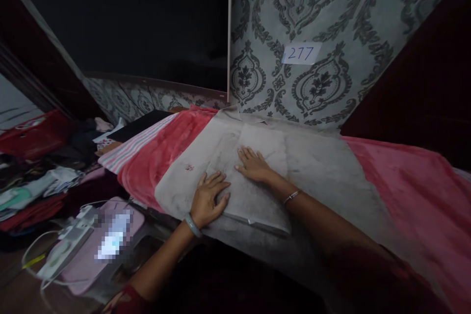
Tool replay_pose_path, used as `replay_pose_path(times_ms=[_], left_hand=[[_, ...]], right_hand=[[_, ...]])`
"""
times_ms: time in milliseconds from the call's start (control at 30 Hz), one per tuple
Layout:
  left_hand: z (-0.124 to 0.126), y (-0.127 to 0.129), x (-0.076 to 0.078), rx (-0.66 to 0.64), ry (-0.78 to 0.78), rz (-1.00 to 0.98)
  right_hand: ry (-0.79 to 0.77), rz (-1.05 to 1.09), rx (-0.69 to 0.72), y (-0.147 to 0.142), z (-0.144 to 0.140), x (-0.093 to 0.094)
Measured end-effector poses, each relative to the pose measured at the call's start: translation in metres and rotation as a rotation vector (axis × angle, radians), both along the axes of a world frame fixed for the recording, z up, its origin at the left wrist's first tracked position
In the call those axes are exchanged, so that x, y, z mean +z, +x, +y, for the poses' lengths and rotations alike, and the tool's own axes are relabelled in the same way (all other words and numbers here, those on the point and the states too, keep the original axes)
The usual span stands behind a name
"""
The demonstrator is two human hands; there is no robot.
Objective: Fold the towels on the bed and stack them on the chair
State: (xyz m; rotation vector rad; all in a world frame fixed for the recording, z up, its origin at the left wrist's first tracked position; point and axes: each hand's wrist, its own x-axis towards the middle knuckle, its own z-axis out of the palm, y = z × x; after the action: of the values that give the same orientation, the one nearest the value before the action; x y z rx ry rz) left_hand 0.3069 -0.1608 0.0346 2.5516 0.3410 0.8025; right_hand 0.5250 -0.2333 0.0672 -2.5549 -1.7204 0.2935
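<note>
Folded grey cloth rectangle [253,176] lay lengthwise under both my flat, open palms, left hand [208,198] nearer its front-left corner, right hand [253,164] mid-panel, gripping nothing.

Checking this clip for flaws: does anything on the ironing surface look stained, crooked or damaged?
The grey cover cloth carries dark smudges, and a small reddish mark sits near its left edge. Both hands, left hand and right hand, lie flat on the folded cloth. Nothing looks torn.

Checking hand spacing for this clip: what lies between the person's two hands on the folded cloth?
In the head view, only bare grey folded cloth lies between the left hand and right hand; both rest flat on it, apart.
</note>
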Motion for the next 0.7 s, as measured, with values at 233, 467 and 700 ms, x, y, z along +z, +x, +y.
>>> replay_pose_path(times_ms=[233,467,700], left_hand=[[0.014,0.037,0.066,-0.212,-0.171,0.007],[0.010,0.181,0.070,-0.403,0.249,0.676],[0.071,0.249,0.041,-0.224,0.333,0.693]], right_hand=[[0.140,0.101,0.299,-0.061,-0.058,0.000],[0.247,0.144,0.316,-0.071,-0.065,0.001],[0.240,0.226,0.303,-0.069,-0.067,-0.001]])
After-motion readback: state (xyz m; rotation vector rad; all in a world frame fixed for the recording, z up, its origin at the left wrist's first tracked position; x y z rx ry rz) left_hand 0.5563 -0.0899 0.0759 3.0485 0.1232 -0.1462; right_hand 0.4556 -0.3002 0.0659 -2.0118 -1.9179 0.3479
